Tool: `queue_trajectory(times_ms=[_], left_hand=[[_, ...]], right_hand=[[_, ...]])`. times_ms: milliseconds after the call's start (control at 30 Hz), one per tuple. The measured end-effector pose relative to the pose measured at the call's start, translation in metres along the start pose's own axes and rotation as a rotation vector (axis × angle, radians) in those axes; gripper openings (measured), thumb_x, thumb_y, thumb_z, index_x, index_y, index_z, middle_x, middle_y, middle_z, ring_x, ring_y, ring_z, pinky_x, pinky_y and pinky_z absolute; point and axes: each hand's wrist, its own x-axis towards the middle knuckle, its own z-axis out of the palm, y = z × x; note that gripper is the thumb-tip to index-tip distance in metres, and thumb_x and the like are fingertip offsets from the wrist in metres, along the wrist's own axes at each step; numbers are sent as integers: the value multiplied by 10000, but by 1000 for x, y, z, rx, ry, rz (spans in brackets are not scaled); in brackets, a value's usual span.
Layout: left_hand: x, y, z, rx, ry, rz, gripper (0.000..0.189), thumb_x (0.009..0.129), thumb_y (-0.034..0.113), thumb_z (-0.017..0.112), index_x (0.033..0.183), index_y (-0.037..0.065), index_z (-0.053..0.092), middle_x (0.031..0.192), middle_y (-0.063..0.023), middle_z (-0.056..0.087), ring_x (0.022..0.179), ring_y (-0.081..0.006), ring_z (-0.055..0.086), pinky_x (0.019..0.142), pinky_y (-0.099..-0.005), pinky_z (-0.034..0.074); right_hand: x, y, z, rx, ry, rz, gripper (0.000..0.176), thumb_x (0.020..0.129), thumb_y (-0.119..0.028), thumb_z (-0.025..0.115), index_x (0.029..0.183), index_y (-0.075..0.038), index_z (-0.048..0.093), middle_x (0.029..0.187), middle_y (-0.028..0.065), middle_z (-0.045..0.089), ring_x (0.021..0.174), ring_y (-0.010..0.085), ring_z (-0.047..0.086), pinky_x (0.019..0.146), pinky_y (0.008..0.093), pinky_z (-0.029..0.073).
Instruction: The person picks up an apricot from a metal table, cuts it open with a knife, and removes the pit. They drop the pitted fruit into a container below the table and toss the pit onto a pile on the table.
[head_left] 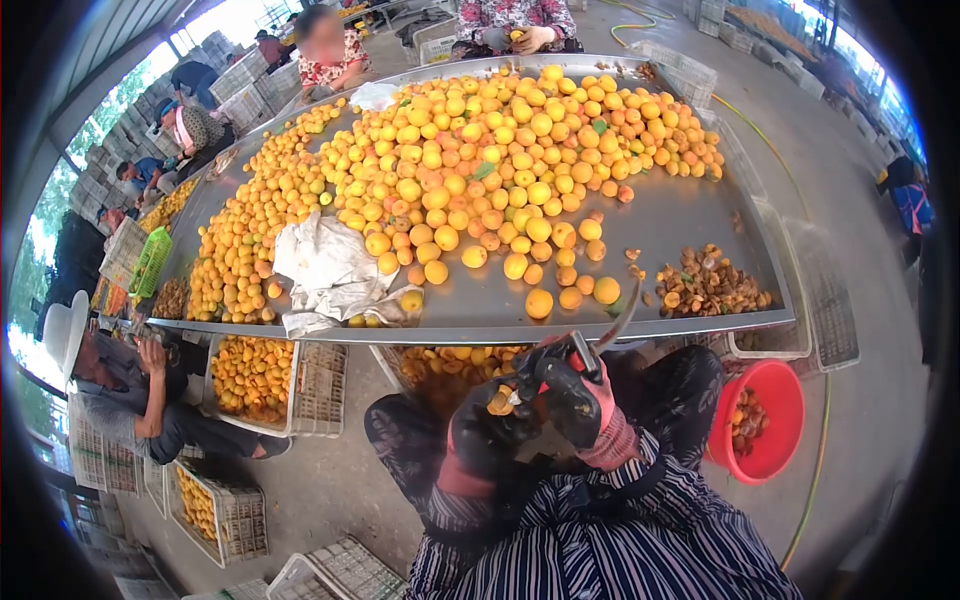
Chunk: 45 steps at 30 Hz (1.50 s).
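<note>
Fruit (pixel 501 401) at lower centre of frame, pinched in gloved left hand (pixel 487 428); gloved right hand (pixel 578 395) just right of it, closed around curved metal tool (pixel 627 314), long axis toward upper right.

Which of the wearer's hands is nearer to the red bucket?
Right. The right hand is left of the bucket, with a knee between them; the left hand is farther left, beyond the right hand.
</note>
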Motion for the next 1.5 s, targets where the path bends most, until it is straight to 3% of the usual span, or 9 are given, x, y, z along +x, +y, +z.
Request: queue_trajectory(times_ms=[67,267,467,533,633,933,1067,1200,1500], left_hand=[[1,1,15,-6,-61,13,437,917,299,430,1144,-64,516,1021,-124,607,872,-210,605,783,-324,514],[8,3,23,616,144,337,405,931,272,464,1164,-58,490,1040,-130,600,907,-236,607,790,-333,522],[29,-4,-4,479,255,154,641,742,158,733,1252,-48,404,1039,-173,585,893,-293,613,748,-374,511],[29,-7,3,1731,-116,863,755,697,218,761,1289,-29,363,1017,-193,579,882,-334,604,759,-413,493],[35,-8,19,1978,-91,891,812,676,220,772,1315,-19,331,1025,-193,577,874,-366,592,788,-455,474],[85,-27,31,1234,-20,215,412,875,237,579,1202,7,483,1041,-68,585,851,-169,610,705,-255,494],[105,-35,20,1696,-325,326,679,665,-2,718,1253,-38,380,1009,-199,553,889,-349,580,726,-368,492],[122,-54,58,863,-122,-12,295,906,138,521,1171,15,474,998,-64,587,831,-123,593,690,-246,506],[178,-88,12,1323,-189,330,355,922,244,485,1201,25,461,976,-104,613,842,-182,618,746,-325,532]], right_hand=[[-9,1,-10,645,178,264,338,843,-95,604,1154,13,525,1112,120,568,1011,241,574,899,366,472],[-10,-67,21,-1567,-443,-165,301,808,-173,632,1085,-55,637,1228,111,537,1137,274,518,987,336,406],[-20,-78,16,-1194,-252,-71,344,801,-119,650,1133,-36,623,1045,118,666,963,171,626,877,281,458],[-23,-82,26,-1083,-92,135,300,823,-139,656,1108,-46,638,1094,89,649,1038,200,610,929,311,462],[-27,-80,19,-1016,-56,141,354,817,-94,653,1158,-22,599,1147,98,624,1039,171,602,930,291,456],[-38,-42,-61,-832,359,77,393,766,-30,683,1139,24,574,1103,126,630,994,202,612,887,297,472],[-27,-103,-31,-1297,123,-186,315,805,-54,660,1097,37,585,1066,138,645,990,208,616,896,303,471],[-21,-86,-68,-126,462,-9,274,874,-42,581,1133,46,566,1040,115,648,921,198,641,814,292,530],[-2,-92,-81,332,418,-24,383,932,-293,490,1149,20,531,966,174,634,802,256,633,729,341,522]])
